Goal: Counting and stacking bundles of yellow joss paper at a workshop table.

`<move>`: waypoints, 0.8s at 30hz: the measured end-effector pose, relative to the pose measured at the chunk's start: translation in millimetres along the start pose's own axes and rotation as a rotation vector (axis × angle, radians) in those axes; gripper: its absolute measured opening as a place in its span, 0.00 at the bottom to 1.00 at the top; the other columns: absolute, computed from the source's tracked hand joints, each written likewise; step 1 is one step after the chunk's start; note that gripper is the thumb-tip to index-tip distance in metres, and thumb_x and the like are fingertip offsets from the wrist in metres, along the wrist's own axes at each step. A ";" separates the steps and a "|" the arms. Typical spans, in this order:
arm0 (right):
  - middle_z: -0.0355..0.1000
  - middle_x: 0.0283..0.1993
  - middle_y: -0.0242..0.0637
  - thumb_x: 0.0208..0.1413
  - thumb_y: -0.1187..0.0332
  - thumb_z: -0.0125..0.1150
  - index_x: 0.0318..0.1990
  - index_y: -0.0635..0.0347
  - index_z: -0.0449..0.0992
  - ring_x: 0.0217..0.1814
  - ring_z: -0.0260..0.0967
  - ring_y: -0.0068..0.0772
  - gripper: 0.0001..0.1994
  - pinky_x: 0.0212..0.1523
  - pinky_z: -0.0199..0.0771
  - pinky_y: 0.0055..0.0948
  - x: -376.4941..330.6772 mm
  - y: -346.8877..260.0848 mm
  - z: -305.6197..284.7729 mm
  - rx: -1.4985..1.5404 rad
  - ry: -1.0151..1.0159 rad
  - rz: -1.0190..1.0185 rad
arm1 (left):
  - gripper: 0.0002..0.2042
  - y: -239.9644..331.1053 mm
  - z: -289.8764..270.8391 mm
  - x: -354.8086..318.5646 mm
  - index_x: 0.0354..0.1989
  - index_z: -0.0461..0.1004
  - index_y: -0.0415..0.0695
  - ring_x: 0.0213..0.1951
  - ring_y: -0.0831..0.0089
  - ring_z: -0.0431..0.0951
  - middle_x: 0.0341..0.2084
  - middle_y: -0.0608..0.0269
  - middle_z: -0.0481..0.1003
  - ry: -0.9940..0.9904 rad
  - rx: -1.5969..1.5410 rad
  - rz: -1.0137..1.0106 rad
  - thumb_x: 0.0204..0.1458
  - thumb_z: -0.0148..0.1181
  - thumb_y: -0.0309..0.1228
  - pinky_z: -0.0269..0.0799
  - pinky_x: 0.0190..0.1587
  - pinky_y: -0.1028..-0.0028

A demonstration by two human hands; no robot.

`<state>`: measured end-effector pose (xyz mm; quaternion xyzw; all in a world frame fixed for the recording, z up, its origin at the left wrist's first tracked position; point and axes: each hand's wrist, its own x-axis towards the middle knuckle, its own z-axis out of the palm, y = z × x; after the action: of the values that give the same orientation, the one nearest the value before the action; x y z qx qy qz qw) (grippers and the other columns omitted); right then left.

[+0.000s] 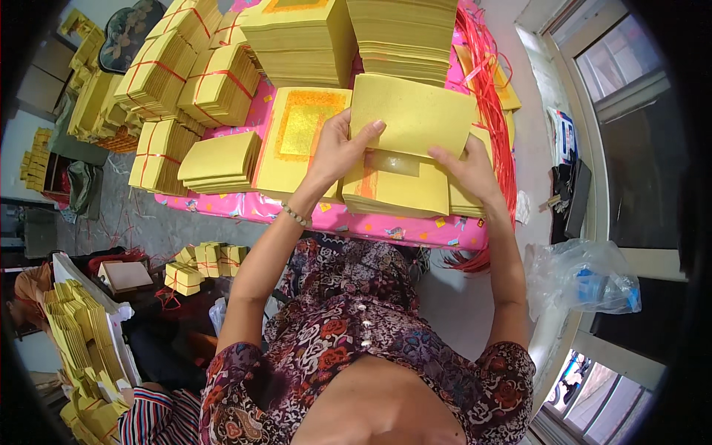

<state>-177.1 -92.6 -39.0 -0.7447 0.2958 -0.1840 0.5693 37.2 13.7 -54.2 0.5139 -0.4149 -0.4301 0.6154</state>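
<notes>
The left hand (337,152) grips a yellow paper sheet (411,115) at its lower left corner, its fingers (371,132) closed on it, thumb behind the sheet and fingertips lying across the front. The sheet is lifted and tilted up above a loose pile of yellow sheets (397,189) on the table (311,211), which is covered in a pink patterned cloth. The right hand (463,170) rests on the right side of that pile, fingers together and flat, touching the lower right edge of the lifted sheet (whether they pinch it or only press on the pile cannot be told).

Just left of the left hand lies a stack with an orange and gold square (300,141) on top, touching the wrist side. Behind the lifted sheet rise two tall yellow stacks (356,37), close enough to hem it in at the far edge. Red string (493,96) hangs in loops along the table's right edge, just beside the right hand. Tied yellow bundles (185,74) crowd the left part of the table, well apart from the hands. Open room is only at the near table edge, between pile and body. On the floor at left sit smaller tied bundles (204,263), and a clear plastic bag (582,278) lies at right near the window.
</notes>
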 end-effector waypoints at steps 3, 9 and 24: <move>0.67 0.42 0.35 0.51 0.66 0.66 0.48 0.65 0.66 0.45 0.64 0.24 0.20 0.46 0.64 0.23 -15.1 -3.8 5.7 -0.302 0.590 -0.348 | 0.11 13.4 5.3 0.5 0.43 0.73 0.38 0.30 0.85 0.73 0.31 0.67 0.76 0.095 -0.038 0.128 0.55 0.57 0.32 0.70 0.31 0.81; 0.66 0.46 0.36 0.56 0.69 0.60 0.56 0.59 0.59 0.49 0.65 0.25 0.22 0.49 0.66 0.28 -42.6 -14.3 34.2 0.589 0.310 0.056 | 0.11 35.6 27.4 -9.8 0.43 0.72 0.36 0.36 0.82 0.74 0.36 0.63 0.77 0.200 -0.159 0.169 0.56 0.57 0.29 0.72 0.39 0.79; 0.69 0.46 0.37 0.49 0.73 0.64 0.53 0.65 0.65 0.48 0.68 0.28 0.23 0.49 0.69 0.29 -20.2 -35.9 34.4 0.507 0.394 -0.307 | 0.17 27.8 33.1 -28.5 0.47 0.68 0.37 0.37 0.80 0.74 0.36 0.60 0.76 0.162 -0.226 0.140 0.51 0.62 0.30 0.71 0.39 0.78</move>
<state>-163.0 -47.7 -13.2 -0.5656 0.2295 -0.4751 0.6339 0.3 34.7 -24.4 0.4441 -0.3475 -0.3873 0.7294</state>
